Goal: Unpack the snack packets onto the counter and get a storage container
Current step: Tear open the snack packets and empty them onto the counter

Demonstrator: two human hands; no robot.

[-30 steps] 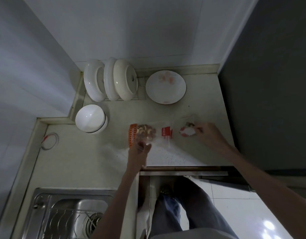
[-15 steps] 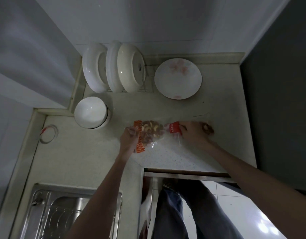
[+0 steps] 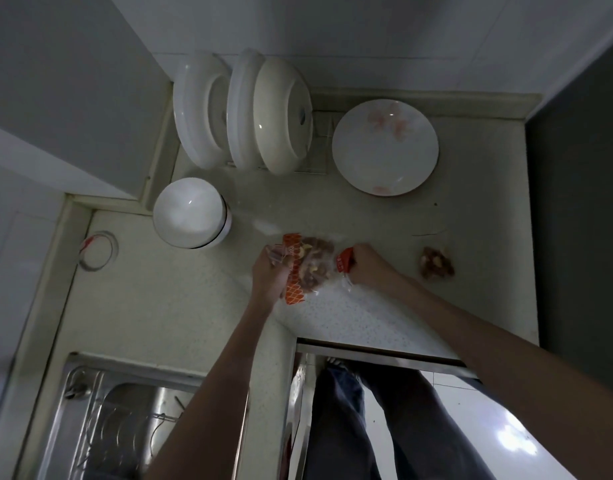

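Note:
A clear snack packet with an orange patterned edge and mixed nuts inside sits over the pale counter. My left hand grips its left side. My right hand pinches its right end, where a red label shows. A second small packet of nuts lies alone on the counter to the right of my right hand. No storage container is in view.
A white bowl stands left of the packet. Deep dishes and a lid lean in a rack at the back, beside a flowered plate. A tape ring lies far left. A steel sink sits bottom left.
My right hand let go of the small nut packet, which now lies on the counter, and came left to the red end of the big packet. My left hand shifted its grip to the packet's left side.

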